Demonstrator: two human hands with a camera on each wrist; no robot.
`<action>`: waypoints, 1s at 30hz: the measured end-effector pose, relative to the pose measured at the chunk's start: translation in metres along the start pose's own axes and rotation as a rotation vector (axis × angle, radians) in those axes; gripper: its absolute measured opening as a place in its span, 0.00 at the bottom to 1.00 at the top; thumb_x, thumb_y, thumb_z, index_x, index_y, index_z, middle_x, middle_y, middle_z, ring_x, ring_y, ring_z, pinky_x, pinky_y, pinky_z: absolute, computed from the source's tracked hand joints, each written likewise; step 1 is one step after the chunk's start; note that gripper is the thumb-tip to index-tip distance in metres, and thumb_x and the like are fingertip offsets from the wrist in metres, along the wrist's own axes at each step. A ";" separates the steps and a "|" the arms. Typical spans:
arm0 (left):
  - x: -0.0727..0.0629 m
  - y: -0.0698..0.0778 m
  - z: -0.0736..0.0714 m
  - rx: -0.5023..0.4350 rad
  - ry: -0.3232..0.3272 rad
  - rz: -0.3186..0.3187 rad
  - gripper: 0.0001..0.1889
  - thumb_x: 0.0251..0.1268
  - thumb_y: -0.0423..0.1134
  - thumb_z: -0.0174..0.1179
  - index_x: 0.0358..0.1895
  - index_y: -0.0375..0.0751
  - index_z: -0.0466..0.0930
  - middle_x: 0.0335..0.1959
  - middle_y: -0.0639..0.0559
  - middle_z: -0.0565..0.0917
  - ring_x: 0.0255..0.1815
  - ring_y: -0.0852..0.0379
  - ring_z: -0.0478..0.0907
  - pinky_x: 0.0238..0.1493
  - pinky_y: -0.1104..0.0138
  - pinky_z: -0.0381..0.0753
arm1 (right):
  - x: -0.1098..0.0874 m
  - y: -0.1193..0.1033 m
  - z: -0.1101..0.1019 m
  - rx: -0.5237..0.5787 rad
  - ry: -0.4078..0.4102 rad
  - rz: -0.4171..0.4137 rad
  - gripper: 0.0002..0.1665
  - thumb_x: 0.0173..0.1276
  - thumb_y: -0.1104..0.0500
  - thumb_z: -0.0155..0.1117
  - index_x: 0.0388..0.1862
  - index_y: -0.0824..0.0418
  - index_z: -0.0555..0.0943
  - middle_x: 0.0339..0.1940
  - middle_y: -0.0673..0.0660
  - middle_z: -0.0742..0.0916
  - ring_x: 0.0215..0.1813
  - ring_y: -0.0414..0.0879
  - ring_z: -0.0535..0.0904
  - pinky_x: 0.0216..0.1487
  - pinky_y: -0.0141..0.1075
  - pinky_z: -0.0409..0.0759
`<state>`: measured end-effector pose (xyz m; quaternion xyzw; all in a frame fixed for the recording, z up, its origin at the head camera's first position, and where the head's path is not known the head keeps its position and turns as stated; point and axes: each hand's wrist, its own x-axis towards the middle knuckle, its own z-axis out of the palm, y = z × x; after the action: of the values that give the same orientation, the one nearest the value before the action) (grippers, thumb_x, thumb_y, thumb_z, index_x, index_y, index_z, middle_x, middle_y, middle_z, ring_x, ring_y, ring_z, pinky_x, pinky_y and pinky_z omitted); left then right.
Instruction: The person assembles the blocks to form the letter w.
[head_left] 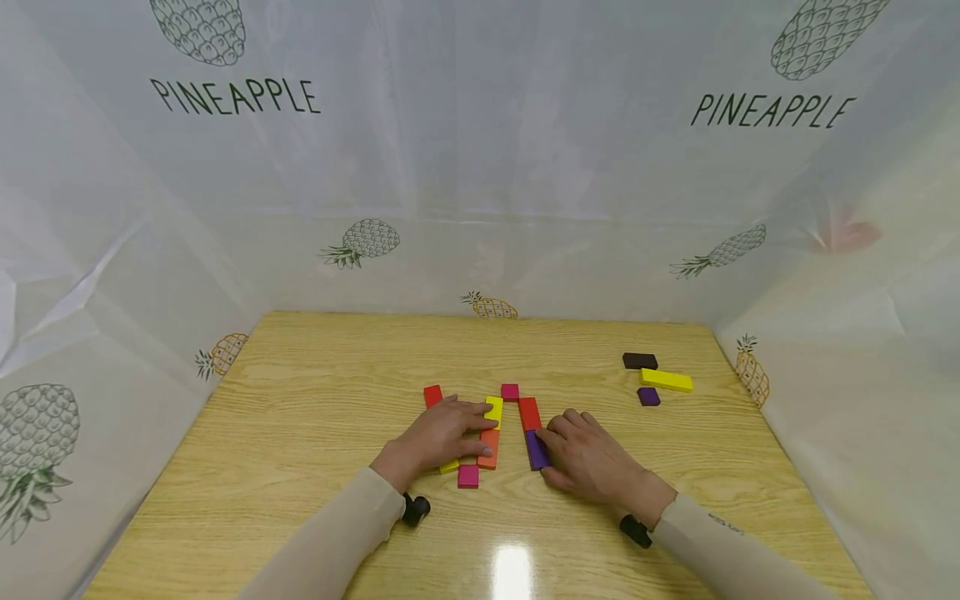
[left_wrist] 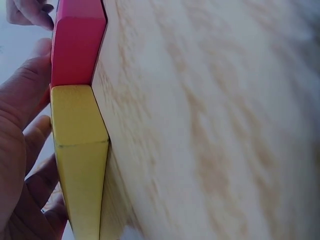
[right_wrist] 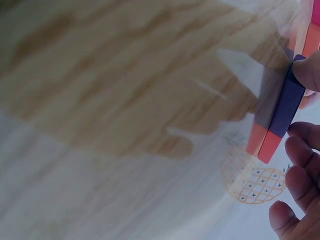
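In the head view my left hand (head_left: 444,433) lies over a slanting row of blocks, its extended fingers resting on a yellow block (head_left: 493,412) and an orange block (head_left: 488,450). A red block (head_left: 432,395) and another yellow block (head_left: 449,467) show from under this hand. Beside that yellow block's near end sits a pink block (head_left: 468,477). My right hand (head_left: 588,454) holds a purple block (head_left: 537,450) between thumb and fingertip. The purple block's far end meets a red block (head_left: 529,412). Another pink block (head_left: 510,392) bridges the tops of the two middle rows.
At the back right lie a black block (head_left: 640,361), a long yellow block (head_left: 667,381) and a small purple block (head_left: 648,397). A pineapple-print sheet (head_left: 480,167) hangs round the back and sides of the wooden table (head_left: 322,358).
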<state>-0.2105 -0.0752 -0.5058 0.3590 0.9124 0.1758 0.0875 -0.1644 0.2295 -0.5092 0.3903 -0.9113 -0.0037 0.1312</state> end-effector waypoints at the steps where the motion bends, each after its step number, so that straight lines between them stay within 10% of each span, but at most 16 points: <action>1: 0.000 0.000 0.000 -0.001 0.000 0.001 0.30 0.71 0.62 0.64 0.72 0.57 0.81 0.79 0.55 0.73 0.80 0.48 0.69 0.85 0.46 0.57 | 0.000 0.000 0.000 0.000 0.000 0.000 0.30 0.70 0.39 0.70 0.61 0.57 0.85 0.50 0.51 0.85 0.52 0.49 0.77 0.53 0.44 0.81; 30: 0.003 0.006 -0.006 0.065 -0.035 -0.008 0.29 0.72 0.62 0.64 0.71 0.55 0.82 0.78 0.54 0.74 0.80 0.49 0.69 0.85 0.44 0.56 | -0.007 0.005 -0.003 0.054 0.038 0.004 0.31 0.69 0.37 0.71 0.60 0.58 0.85 0.51 0.51 0.85 0.52 0.48 0.77 0.52 0.44 0.79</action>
<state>-0.2108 -0.0701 -0.4976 0.3611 0.9174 0.1396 0.0922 -0.1624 0.2385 -0.5080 0.3918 -0.9092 0.0285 0.1379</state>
